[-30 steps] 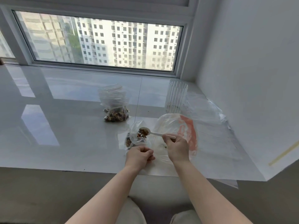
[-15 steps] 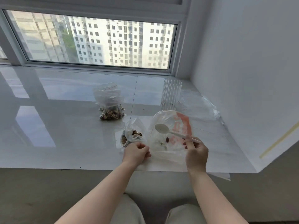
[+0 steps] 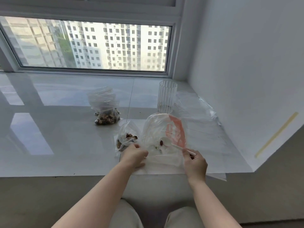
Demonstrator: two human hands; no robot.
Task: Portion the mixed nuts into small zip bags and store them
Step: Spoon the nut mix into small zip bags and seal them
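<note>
Your left hand (image 3: 134,154) pinches one small part-filled zip bag (image 3: 127,139); your right hand (image 3: 195,162) grips one white spoon (image 3: 176,146) inside the crumpled, nearly empty nut bag (image 3: 158,129) near the counter's (image 3: 49,145) front edge.

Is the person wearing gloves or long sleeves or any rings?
No. The left hand and right hand are bare, with no gloves, rings or watch showing. Both forearms are uncovered to the frame's bottom edge, so no sleeves appear. Light beige trousers cover the knees.
</note>
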